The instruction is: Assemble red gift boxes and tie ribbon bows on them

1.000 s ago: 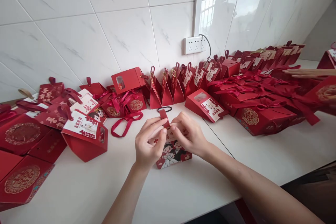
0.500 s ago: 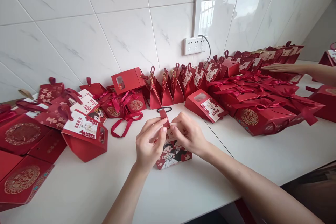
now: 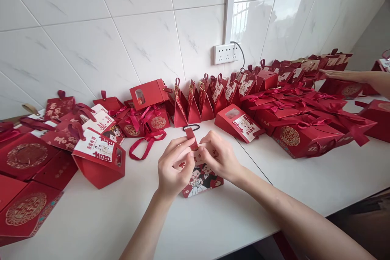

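Note:
A small red gift box (image 3: 201, 183) stands on the white table in front of me, with a cartoon bride and groom on its face. My left hand (image 3: 174, 166) is closed on the box's top left, its fingertips at a flat red strap (image 3: 191, 135) that rises from the top edge. On the top right side, my right hand (image 3: 222, 157) pinches the box with thumb and bent fingers. Part of the top panel is hidden behind my fingers. Just beyond the strap lies a thin black loop (image 3: 191, 126).
Red boxes with ribbons (image 3: 304, 130) crowd the right; more boxes (image 3: 29, 156) are piled at left. Triangular boxes (image 3: 193, 105) line the tiled wall beneath a power strip (image 3: 225, 54). Another person's hand (image 3: 343, 75) rests over a box at far right. A ribbon loop (image 3: 148, 146) lies nearby.
My hands and the box stay almost in place. At far right, the other person's hand has shifted rightward, and a red box below it shows more of its front.

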A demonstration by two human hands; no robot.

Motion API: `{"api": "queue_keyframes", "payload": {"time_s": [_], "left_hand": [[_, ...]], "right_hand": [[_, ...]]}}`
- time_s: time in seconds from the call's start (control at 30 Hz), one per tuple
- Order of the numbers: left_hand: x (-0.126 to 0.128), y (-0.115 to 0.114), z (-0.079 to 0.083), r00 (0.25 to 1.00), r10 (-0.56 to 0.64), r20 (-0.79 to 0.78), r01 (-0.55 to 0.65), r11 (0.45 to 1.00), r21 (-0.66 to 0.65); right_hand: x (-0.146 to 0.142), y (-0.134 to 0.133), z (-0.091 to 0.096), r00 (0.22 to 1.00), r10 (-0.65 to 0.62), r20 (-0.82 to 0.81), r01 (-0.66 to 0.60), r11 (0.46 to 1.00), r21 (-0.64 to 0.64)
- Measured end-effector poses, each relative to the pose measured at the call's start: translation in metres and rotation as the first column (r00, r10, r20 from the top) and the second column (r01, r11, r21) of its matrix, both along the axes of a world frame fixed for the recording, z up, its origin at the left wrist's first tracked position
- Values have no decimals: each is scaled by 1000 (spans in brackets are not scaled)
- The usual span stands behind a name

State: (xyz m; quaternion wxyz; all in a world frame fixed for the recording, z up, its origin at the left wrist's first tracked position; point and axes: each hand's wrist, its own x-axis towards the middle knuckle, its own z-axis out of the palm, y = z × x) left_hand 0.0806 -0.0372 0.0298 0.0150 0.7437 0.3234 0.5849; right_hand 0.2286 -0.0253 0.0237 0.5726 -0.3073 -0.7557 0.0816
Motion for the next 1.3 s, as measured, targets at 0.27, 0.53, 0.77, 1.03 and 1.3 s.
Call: {"api": "queue_keyframes", "payload": {"time_s": [0.27, 0.53, 0.77, 1.03, 1.3], "left_hand": [[0, 0, -1, 1000, 26, 3, -25, 1000, -4], [1, 0, -1, 1000, 16, 21, -15, 1000, -16], [1, 1, -3, 999, -6, 32, 6, 1000, -13], [-1, 2, -4, 1000, -5, 16, 5, 1000, -15], [-1, 2, -4, 1000, -2, 4, 2, 1000, -7]], "right_hand": [[0, 1, -2, 1000, 8, -16, -8, 1000, -9], [0, 1, -1, 1000, 21, -18, -21, 1000, -11], [0, 1, -1, 1000, 23, -14, -23, 1000, 0], [0, 0, -1, 1000, 11, -12, -11, 1000, 8], [0, -1, 0, 1000, 2, -1, -2, 1000, 22]]}}
